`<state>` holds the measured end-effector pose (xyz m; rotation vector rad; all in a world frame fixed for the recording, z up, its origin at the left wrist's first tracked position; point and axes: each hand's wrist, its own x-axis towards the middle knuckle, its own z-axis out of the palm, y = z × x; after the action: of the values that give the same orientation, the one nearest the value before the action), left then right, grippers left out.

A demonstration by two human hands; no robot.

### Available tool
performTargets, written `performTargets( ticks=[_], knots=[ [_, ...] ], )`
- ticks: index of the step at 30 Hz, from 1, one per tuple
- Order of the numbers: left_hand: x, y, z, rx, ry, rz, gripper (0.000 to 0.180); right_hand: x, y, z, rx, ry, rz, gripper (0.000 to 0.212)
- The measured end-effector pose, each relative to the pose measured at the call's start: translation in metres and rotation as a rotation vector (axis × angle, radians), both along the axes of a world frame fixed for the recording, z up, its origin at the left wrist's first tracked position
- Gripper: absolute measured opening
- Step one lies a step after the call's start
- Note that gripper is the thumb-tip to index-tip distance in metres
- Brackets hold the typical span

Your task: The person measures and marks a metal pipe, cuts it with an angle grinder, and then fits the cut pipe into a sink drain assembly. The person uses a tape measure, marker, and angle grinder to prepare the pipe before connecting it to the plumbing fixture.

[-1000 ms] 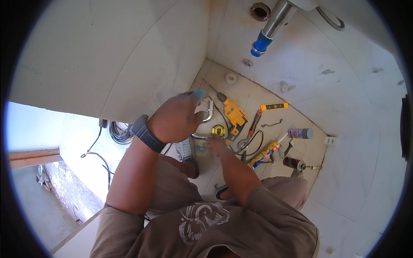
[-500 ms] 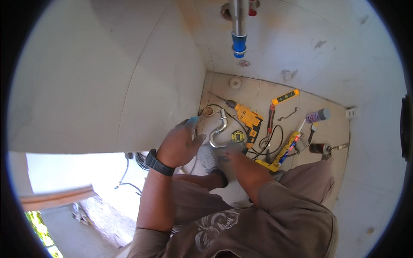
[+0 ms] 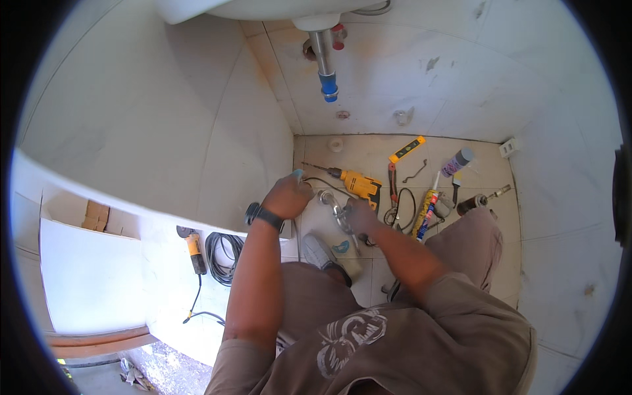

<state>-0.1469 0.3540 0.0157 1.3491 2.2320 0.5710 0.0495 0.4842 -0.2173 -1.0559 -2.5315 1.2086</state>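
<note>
My right hand is closed around a curved chrome drain trap pipe, lifted off the floor. Just left of it, my left hand has its fingers curled, with a small light-blue piece showing at the fingertips; its kind is unclear. Beyond both hands a yellow drill lies on the tiles. Above, a chrome drain tailpiece with a blue lower end hangs from a white basin.
Around the drill lie a yellow level, red-handled pliers, a sealant tube, a spray can and a white roll. An angle grinder and coiled hose are at left. A white panel stands beside my left arm.
My right hand has picked up the chrome trap pipe from the floor. My left hand's fingers have curled in. The view has shifted, bringing the basin and the grinder into sight.
</note>
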Motion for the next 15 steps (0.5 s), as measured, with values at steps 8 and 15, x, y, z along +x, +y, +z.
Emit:
performTargets(
  ticks=[8, 15],
  knots=[
    [0.039, 0.047, -0.014, 0.047, -0.161, 0.095, 0.062, 0.05, 0.036, 0.18, 0.414, 0.427, -0.052, 0.019],
    [0.006, 0.102, -0.049, 0.021, -0.295, -0.034, 0.061, 0.02, 0.062, 0.214, 0.407, 0.637, -0.071, 0.018]
  ],
)
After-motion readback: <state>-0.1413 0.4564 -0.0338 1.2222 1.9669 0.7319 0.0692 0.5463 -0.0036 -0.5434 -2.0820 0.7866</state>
